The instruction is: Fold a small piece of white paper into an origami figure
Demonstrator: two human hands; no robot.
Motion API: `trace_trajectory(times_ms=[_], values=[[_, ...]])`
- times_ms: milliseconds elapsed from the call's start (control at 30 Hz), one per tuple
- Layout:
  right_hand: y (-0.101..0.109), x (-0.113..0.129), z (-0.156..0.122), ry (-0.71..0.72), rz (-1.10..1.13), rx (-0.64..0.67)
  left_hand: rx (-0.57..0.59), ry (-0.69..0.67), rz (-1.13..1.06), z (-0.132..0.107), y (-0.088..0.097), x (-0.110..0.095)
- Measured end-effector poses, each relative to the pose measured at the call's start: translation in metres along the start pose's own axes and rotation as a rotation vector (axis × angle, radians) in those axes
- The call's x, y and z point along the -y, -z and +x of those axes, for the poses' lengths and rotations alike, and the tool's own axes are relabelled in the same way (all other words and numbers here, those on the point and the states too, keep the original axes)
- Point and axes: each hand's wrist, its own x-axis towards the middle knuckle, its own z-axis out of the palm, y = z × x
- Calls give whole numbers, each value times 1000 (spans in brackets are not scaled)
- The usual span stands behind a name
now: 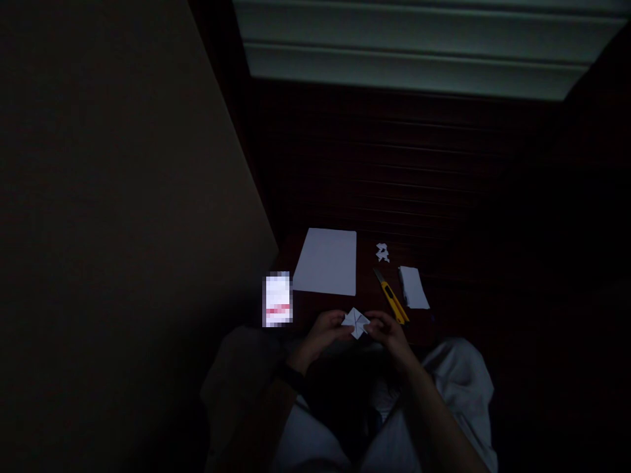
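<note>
A small piece of white folded paper (355,320) with crease lines and pointed corners is held between my two hands, close to the table's near edge. My left hand (329,330) pinches its left side between thumb and fingers. At its right side, my right hand (388,330) grips the paper the same way. Just beyond my right hand lies a yellow box cutter (392,299), its blade end pointing away from me. A large blank sheet of white paper (329,261) lies flat on the table beyond my left hand.
A small folded paper figure (382,252) sits toward the table's back. To the right of the box cutter is a stack of white paper (414,287). A bright, pixelated screen (277,299) stands at the left edge. A wall (123,164) rises on the left; the room is dim.
</note>
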Motion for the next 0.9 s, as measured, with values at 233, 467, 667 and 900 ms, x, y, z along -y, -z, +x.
trace_trajectory(times_ms=[233, 467, 667, 900], values=[[-1, -4, 2, 30, -39, 21, -16, -44, -51, 8, -8, 5], [-2, -7, 2, 96, -76, -86, -78, -44, -71, 10, -15, 7], [-4, -6, 0, 143, -167, -69, -106, -123, -51, 18, -21, 12], [8, 3, 2, 255, -449, -11, -105, -98, 8, 27, -16, 18]])
